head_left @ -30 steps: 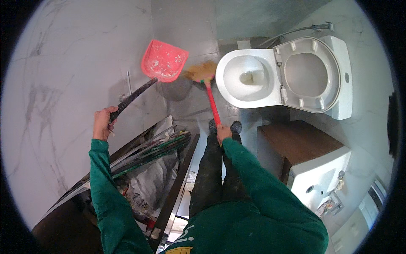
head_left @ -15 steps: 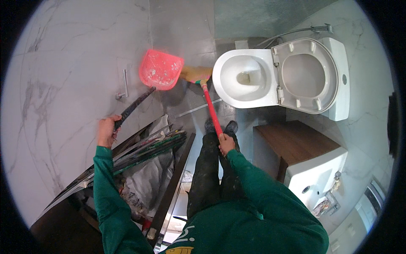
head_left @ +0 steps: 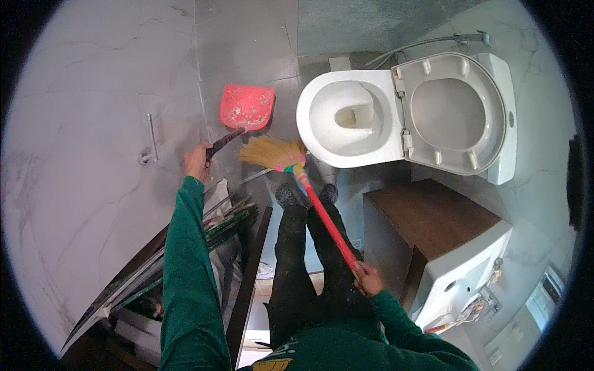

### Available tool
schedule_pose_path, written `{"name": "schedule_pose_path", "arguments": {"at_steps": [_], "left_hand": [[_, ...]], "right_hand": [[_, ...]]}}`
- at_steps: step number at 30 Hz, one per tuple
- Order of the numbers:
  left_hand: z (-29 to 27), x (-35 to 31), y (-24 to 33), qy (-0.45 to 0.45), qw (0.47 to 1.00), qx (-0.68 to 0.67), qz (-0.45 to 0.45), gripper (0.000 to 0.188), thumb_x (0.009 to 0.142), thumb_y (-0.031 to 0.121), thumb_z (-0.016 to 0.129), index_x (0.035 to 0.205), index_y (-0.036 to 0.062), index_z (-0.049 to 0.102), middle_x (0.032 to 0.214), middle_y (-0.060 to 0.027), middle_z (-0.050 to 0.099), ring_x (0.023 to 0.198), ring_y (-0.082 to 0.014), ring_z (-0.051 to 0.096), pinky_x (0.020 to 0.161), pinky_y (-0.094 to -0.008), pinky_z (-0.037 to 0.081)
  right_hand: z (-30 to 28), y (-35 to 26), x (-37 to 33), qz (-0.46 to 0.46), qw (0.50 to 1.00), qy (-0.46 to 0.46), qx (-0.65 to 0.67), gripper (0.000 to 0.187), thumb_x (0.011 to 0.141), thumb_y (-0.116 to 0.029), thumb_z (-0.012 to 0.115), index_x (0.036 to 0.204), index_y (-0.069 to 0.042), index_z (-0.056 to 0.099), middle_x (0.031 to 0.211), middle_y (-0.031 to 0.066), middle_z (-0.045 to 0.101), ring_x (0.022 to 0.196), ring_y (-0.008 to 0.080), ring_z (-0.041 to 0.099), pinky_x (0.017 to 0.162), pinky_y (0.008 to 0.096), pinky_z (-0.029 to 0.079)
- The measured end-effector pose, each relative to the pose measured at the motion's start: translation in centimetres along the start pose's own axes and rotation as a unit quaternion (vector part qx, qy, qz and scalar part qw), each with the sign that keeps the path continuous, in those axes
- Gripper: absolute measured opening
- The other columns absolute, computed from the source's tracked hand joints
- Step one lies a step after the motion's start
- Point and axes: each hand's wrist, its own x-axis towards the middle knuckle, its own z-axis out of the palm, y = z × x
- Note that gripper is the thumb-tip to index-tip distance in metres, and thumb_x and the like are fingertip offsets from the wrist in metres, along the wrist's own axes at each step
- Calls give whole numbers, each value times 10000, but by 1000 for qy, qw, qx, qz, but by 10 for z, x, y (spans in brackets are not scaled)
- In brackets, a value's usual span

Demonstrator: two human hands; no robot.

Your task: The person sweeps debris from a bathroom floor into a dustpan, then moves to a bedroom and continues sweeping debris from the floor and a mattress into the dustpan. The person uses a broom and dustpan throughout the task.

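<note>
Red-sticked, straw-bristled broom (head_left: 326, 213) slants forward and leftward from the person's right hand (head_left: 369, 278), which is wrapped around its near end. Farther forward, the left hand (head_left: 197, 162) is clasped on the dark handle (head_left: 226, 141) of a scuffed red plastic dustpan (head_left: 247, 106), beyond it and to its right. Ahead of the right hand I see a white ceramic toilet (head_left: 388, 117), seat raised.

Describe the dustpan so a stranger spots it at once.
Find the white toilet. Left of it in the picture is the red dustpan, with a dark handle. Unlike the straw broom below it, it is a broad, pale-specked scoop.
</note>
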Motion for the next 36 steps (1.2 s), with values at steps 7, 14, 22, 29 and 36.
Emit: {"name": "schedule_pose_path", "arguments": {"at_steps": [7,14,22,29,36], "left_hand": [[15,47,-6,101,958,42,266,304,797,286,584,658,17,615,528,-72,541,434,-141,472,430,-288,342],[71,63,-154,159,974,8,160,274,803,240,592,748,-13,680,608,-91,615,524,-161,546,515,-317,430],[237,125,-318,-115,870,412,244,258,752,239,605,806,-2,680,809,-241,639,800,-406,620,718,-473,494],[319,196,-333,-141,793,489,334,193,758,186,586,796,17,671,805,-224,643,793,-382,632,709,-466,507],[377,243,-353,-176,745,475,433,231,815,246,564,938,93,687,886,-138,673,836,-311,647,718,-408,514]], "right_hand": [[-37,39,-7,-10,951,156,-266,495,853,-473,549,1081,-39,619,849,244,631,827,371,614,773,450,459],[-32,86,-24,44,933,223,-281,439,830,-460,596,839,-22,620,705,195,614,654,352,602,644,447,471],[-8,121,-15,47,922,281,-263,391,850,-366,610,716,-1,567,572,141,538,551,284,547,566,418,430],[1,117,-5,54,918,303,-250,324,845,-285,626,702,-7,539,613,173,518,535,275,467,509,417,359],[-7,126,-5,182,935,258,-159,482,854,-474,591,954,-2,602,811,153,632,724,248,586,617,370,473]]}}
